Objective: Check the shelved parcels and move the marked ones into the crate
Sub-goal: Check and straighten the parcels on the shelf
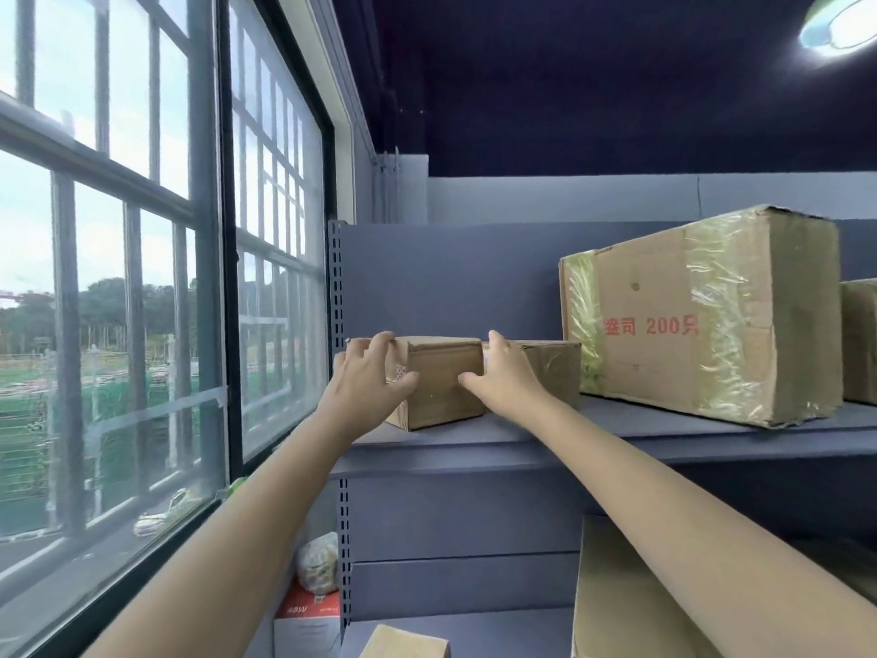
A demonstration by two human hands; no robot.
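Window (118,277): fills the left side, barred panes, trees and a road outside.
Shelf upright (338,287): grey perforated post at the left end of the shelving, just behind the left hand.
Left hand (368,372): fingers spread wide and curled over the top left edge of the small parcel, thumb lying against its near face; it grips that end.
Small parcel (443,384): plain brown cardboard box on the top shelf (617,434), at its left end. One corner points toward the camera, and the long axis seems to run back and to the right, though the right hand hides much of it. The card is creased, with glossy tape on the right portion.
Right hand (505,377): fingers curled over the parcel's top edge, thumb stretched left across the near face; it holds the box.
Large parcel (693,320): taller taped carton just beside the small one on the same shelf, red print on its front.
Far parcel (860,341): cut off at the right edge.
Lower boxes (612,596): cardboard on the shelves below.
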